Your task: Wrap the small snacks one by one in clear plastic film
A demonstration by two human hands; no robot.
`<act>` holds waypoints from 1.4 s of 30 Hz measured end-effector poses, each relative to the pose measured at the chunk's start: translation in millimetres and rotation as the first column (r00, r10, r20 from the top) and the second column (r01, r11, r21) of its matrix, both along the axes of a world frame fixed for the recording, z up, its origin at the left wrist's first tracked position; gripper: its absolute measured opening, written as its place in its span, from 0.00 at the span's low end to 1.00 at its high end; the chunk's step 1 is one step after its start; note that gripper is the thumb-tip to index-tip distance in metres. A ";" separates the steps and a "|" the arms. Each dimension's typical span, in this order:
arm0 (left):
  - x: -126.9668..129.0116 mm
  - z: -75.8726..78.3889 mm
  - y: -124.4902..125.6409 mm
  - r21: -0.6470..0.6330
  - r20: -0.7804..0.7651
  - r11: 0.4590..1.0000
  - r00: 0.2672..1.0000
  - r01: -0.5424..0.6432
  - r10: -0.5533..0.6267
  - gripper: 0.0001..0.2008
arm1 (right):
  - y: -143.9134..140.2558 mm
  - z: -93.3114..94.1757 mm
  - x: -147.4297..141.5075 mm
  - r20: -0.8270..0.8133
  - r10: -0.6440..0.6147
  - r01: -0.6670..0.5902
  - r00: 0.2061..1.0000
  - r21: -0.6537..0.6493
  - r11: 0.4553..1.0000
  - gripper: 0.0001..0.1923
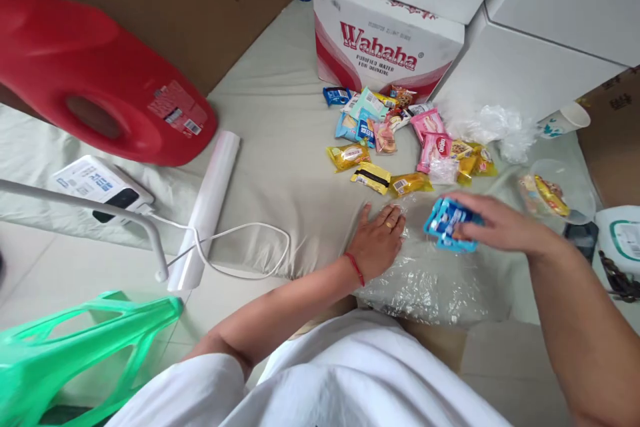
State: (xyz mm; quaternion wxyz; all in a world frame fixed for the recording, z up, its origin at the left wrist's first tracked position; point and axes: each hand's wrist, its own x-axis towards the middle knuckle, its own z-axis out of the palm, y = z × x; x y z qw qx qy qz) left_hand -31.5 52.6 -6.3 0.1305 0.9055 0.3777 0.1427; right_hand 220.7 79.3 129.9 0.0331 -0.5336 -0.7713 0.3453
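white shirt nearest; snacks crowd carton; right hand holds blue packets.

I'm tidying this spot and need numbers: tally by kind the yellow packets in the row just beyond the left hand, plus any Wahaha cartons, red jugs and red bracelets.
Yellow packets: 3
Wahaha cartons: 1
Red jugs: 1
Red bracelets: 1
Total: 6

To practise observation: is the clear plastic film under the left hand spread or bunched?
Spread: the film lies broad and wrinkled across the pale cloth.
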 end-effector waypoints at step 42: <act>-49.3 36.8 29.4 -0.532 0.143 0.847 0.987 0.012 0.077 0.11 | -99.8 -59.5 64.9 -0.028 -0.315 0.315 0.949 0.034 0.948 0.20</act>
